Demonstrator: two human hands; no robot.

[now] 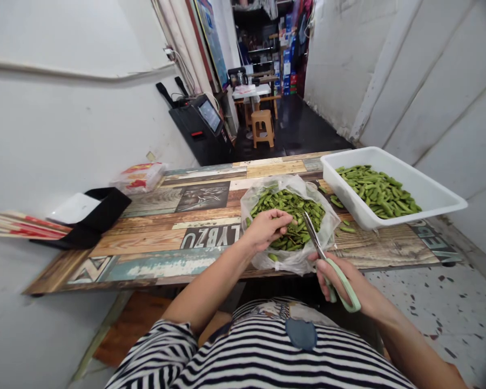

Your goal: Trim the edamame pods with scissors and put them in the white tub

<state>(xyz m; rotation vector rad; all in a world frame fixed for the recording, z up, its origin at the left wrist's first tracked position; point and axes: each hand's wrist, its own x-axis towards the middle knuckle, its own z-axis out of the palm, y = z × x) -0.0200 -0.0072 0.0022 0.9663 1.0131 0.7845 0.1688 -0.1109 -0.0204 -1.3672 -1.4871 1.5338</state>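
Observation:
My right hand point(366, 289) is wrapped around the pale green handles of a pair of scissors point(315, 236), whose metal blades point up and away over the bag. Above the pods on the bag's near side, my left hand point(267, 229) has thumb and fingers pinched together; whatever is between the fingertips is too small to make out. A translucent plastic bag point(283, 263), its mouth spread wide, holds a heap of green bean pods point(285, 202). To its right stands a white plastic tub point(346, 201) with more green pods point(376, 189) in it.
Loose pods point(347, 229) lie between bag and tub on the plank-patterned table point(146, 240). At the left are a black holder point(111, 208) with red-wrapped chopsticks point(36, 224) and a packet point(140, 177). Beyond the table stand a black touchscreen machine point(202, 127) and a stool point(262, 128).

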